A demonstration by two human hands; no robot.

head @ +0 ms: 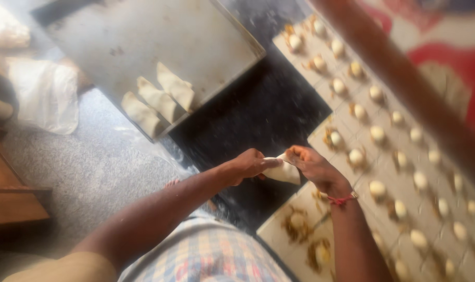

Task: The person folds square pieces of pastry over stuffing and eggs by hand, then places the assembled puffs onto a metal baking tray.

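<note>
Dough, in the form of a pale folded triangular pastry (283, 171), is held between both hands above a dark floor mat (263, 112). The left hand (249, 165) is closed on the pastry's left end, with its forearm stretched across from the lower left. The right hand (311, 164) is pinched shut on the upper right corner, its wrist bent and ringed by a red thread band (341, 199). Three finished pale folded pastries (159, 100) are laid side by side on a large flat metal tray (143, 36). To the right, rows of small round dough balls (376, 133) are set out on a pale tiled board (399, 177). Grey speckled flooring (96, 167) is seen at the left.
</note>
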